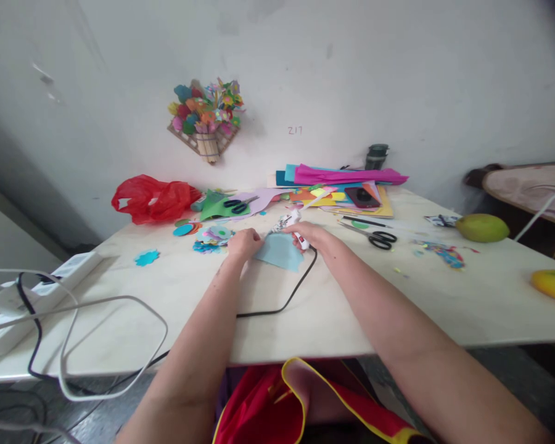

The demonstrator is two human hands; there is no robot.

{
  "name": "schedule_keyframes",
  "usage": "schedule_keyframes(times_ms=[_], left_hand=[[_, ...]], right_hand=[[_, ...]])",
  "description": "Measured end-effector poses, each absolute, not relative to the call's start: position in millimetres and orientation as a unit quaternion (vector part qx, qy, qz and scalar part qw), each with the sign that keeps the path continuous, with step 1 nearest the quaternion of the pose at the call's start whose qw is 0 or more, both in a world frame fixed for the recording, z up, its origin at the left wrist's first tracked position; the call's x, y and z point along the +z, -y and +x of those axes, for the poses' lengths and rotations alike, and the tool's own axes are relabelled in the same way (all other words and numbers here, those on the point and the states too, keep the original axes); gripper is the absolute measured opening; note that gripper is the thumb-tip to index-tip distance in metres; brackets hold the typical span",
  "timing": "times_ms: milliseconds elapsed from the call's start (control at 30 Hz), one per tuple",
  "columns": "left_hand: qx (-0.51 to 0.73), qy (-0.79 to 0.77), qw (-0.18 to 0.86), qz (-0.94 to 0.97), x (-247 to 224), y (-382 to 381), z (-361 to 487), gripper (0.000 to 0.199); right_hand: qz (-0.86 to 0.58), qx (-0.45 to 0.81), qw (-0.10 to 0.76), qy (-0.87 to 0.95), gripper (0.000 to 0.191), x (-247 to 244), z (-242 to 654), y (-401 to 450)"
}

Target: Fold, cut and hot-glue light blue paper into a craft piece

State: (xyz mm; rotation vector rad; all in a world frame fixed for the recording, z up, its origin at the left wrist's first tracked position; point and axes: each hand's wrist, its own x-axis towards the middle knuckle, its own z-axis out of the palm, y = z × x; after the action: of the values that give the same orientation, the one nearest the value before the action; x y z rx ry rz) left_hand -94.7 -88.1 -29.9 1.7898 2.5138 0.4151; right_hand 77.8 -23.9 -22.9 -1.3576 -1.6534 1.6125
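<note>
In my right hand point(311, 235) is a white glue gun point(304, 242) with a red switch, its black cord trailing down across the table. The gun's patterned front points left toward my other hand. My left hand point(244, 245) has its fingers curled together at the left edge of a light blue sheet point(280, 253); what they pinch is hidden. That sheet lies flat under the gun. Beside my left hand sits a pile of paper flower shapes point(213, 236) in blue, pink and pale green.
A red plastic bag point(152, 198), green-sheet scissors point(240, 203), coloured papers point(342, 176) and a phone point(362, 197) lie at the back. Black-handled scissors point(380, 239) and a mango point(482, 227) are on the right. A white power strip point(81, 269) with loose cords occupies the left.
</note>
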Motion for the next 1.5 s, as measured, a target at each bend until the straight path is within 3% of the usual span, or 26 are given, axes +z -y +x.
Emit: schedule_keyframes(times_ms=[233,700,1000,1500], left_hand=[[0.080,-0.806,0.073,0.582,-21.5,95.3,-106.9,0.020],[0.111,-0.804,0.043,0.583,-25.8,90.0,-101.7,0.021],[0.115,-0.805,0.041,0.580,-26.9,89.9,-100.8,0.020],[0.074,-0.808,0.091,0.578,-17.3,97.0,-109.7,0.022]], right_hand=[[-0.504,0.574,0.233,0.601,0.024,-22.2,79.4,24.9],[-0.492,0.565,0.210,0.629,0.034,-18.8,79.0,30.8],[-0.468,0.581,0.181,0.641,0.029,-19.5,75.8,32.7],[-0.507,0.565,0.220,0.613,0.029,-20.4,75.9,30.4]])
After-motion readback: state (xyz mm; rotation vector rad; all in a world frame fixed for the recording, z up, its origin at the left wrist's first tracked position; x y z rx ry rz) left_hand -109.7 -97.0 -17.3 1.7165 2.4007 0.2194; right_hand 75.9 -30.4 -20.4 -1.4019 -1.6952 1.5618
